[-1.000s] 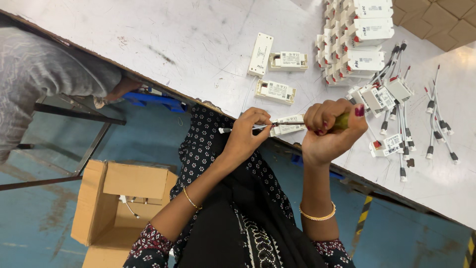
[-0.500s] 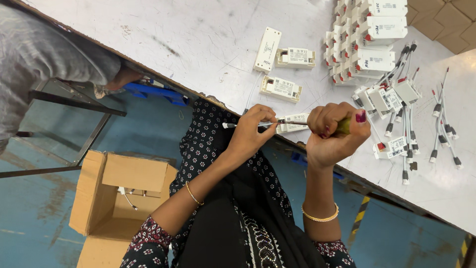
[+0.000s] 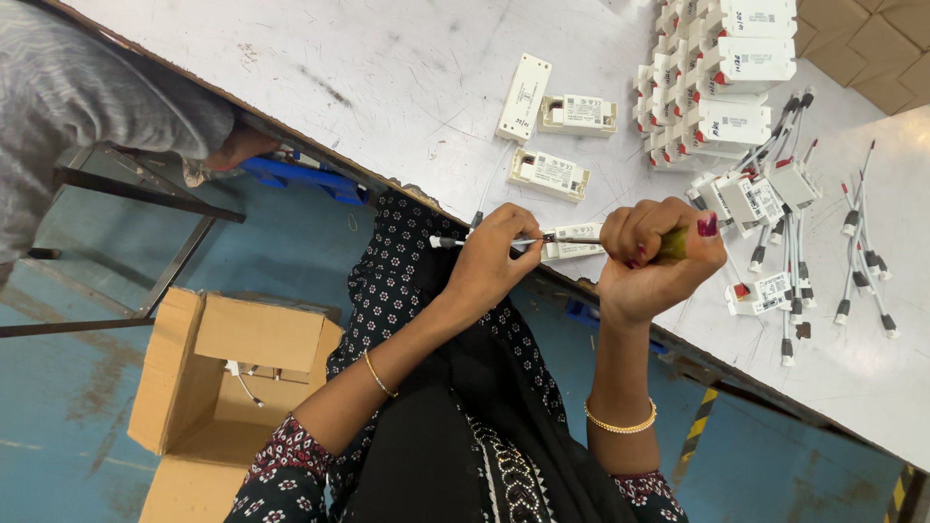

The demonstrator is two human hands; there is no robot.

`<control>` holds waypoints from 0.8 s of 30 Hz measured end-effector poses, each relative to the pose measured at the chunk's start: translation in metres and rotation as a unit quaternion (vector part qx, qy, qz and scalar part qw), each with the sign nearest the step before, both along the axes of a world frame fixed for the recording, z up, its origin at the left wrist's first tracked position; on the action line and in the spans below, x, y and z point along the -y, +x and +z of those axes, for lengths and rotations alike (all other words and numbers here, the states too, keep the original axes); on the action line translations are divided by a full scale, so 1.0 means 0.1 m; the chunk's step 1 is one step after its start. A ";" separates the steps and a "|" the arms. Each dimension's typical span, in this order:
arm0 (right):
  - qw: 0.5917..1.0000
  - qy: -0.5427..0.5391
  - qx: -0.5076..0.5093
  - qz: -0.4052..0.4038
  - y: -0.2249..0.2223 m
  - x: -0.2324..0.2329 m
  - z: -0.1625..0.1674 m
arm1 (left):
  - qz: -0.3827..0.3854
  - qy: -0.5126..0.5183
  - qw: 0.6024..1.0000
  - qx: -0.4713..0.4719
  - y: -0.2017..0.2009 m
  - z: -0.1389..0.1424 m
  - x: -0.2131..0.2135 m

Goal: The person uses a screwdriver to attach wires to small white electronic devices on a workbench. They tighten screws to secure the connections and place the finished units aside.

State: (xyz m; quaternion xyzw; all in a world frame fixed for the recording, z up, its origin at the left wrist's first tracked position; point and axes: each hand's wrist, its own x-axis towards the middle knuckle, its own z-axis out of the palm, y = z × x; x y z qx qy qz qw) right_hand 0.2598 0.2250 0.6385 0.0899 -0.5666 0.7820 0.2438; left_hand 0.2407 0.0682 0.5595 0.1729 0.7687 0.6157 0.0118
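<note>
I drive the screwdriver [image 3: 668, 247], fisted in my right hand [image 3: 659, 257], into the module [image 3: 572, 242] my left hand [image 3: 494, 257] pinches; next needs steady alignment.

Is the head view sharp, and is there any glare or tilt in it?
Head view: the left hand, right hand and white module are sharp; the white table shows soft, even light without strong glare; the frame is tilted, its edge running diagonally.

The right hand [image 3: 654, 257] hides most of the green-handled tool [image 3: 673, 245]. Stacked white modules [image 3: 736, 58] and brown cartons [image 3: 872, 48] run past the top edge.
</note>
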 end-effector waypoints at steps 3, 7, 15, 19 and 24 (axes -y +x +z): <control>1.000 -0.012 0.003 0.008 0.00 -0.02 0.00 | 0.010 -0.028 0.999 -0.020 0.01 0.03 -0.05; 1.000 -0.010 0.001 0.007 0.00 -0.05 -0.01 | 0.022 -0.057 0.998 -0.011 0.03 0.07 -0.10; 0.999 -0.033 0.014 0.002 -0.01 -0.21 -0.03 | 0.022 -0.049 0.998 -0.019 -0.01 0.08 -0.26; 0.999 -0.041 0.015 0.014 -0.03 -0.27 -0.03 | 0.029 -0.074 0.996 -0.027 -0.05 0.09 -0.30; 0.999 -0.048 0.013 -0.001 -0.01 -0.32 -0.04 | 0.019 -0.074 0.997 0.029 -0.06 0.12 -0.30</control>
